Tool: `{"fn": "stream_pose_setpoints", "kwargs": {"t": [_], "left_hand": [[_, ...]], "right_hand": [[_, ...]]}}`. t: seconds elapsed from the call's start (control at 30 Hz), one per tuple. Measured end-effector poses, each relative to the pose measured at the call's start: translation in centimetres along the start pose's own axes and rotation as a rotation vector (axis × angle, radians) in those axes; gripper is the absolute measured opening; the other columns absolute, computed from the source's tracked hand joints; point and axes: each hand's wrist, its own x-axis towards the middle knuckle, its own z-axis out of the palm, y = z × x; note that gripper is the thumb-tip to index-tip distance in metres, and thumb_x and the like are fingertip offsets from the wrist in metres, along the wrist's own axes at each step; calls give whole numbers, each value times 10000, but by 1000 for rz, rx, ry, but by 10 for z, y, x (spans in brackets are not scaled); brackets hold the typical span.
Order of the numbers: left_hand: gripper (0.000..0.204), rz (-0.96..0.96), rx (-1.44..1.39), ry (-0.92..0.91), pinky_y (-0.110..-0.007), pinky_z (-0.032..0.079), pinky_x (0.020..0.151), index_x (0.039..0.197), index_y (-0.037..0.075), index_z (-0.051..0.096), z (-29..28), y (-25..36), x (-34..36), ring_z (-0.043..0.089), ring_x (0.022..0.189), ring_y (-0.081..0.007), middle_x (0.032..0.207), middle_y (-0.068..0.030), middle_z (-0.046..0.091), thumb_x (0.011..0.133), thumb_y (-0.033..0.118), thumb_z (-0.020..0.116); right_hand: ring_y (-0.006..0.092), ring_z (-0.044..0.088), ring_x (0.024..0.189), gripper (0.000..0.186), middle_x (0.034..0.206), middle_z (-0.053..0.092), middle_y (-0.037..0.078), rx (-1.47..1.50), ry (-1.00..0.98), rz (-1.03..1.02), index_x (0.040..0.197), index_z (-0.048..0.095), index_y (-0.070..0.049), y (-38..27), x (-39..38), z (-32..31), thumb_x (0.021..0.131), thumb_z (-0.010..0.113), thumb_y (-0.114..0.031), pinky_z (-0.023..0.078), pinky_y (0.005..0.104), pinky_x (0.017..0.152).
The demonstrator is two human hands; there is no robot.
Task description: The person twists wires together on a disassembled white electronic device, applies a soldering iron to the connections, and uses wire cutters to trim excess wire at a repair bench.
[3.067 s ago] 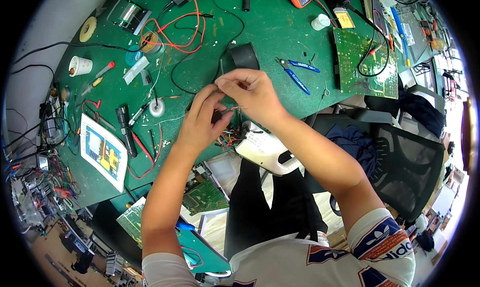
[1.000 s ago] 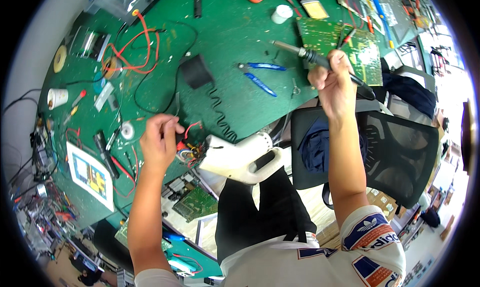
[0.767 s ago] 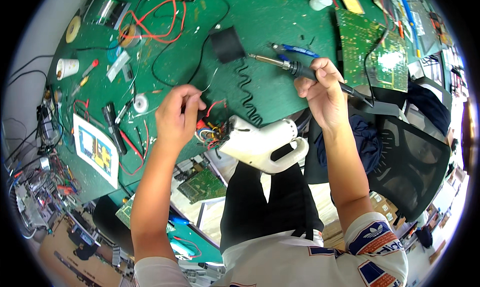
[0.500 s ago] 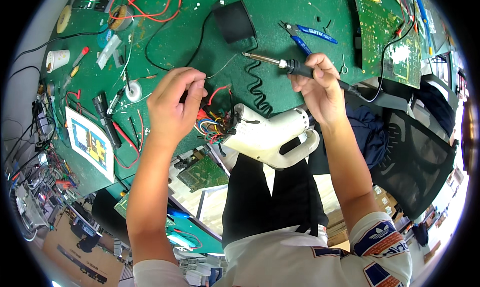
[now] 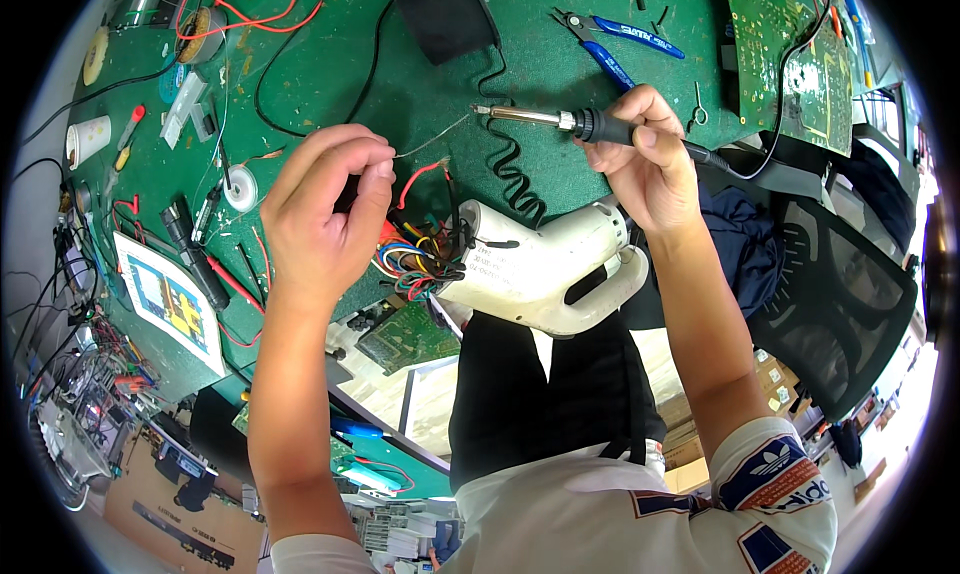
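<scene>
Between the thumb and fingers of my left hand (image 5: 325, 199) is pinched a thin solder wire (image 5: 435, 137), its free end pointing up and right. My right hand (image 5: 650, 164) grips a soldering iron (image 5: 600, 126) by its black handle, with the metal tip pointing left. The wire's end is at the iron's tip; whether they touch I cannot tell. Below, at the table's near edge, sits a white plastic housing (image 5: 540, 264) with a looped handle. A bundle of coloured wires (image 5: 405, 259) comes out of its left end, one red wire sticking up.
Blue-handled cutters (image 5: 615, 54) and a black box (image 5: 445, 19) with a coiled cord lie farther back. A large green circuit board (image 5: 790, 74) is at the far right. Left are a flashlight (image 5: 190, 249), a solder spool (image 5: 240, 188) and a printed sheet (image 5: 172, 299). A mesh chair (image 5: 830, 304) stands right.
The iron's tip and the wire's end have come closer together. My left hand has shifted slightly left in the picture, along with much of the table. Both hands keep their hold.
</scene>
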Motion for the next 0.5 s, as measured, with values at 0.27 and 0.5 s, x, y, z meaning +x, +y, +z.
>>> {"fn": "stream_pose_setpoints", "kwargs": {"t": [0.27,0.5], "left_hand": [[128,-31,-8,-19,-300,553,700,938,13,708,0,1,0,689,795,-206,956,-101,718,837,-63,726],[92,-15,18,-51,-266,550,703,963,-30,706,-2,2,0,705,724,-145,1027,-130,712,879,-66,694]], "right_hand": [[238,649,803,205,844,686,129,16,-17,14,1055,610,-13,1,0,-2,931,658,-169,502,373,804],[242,665,814,215,883,698,144,37,-21,19,1063,619,-11,-1,-1,-2,926,685,-163,520,367,781]]}}
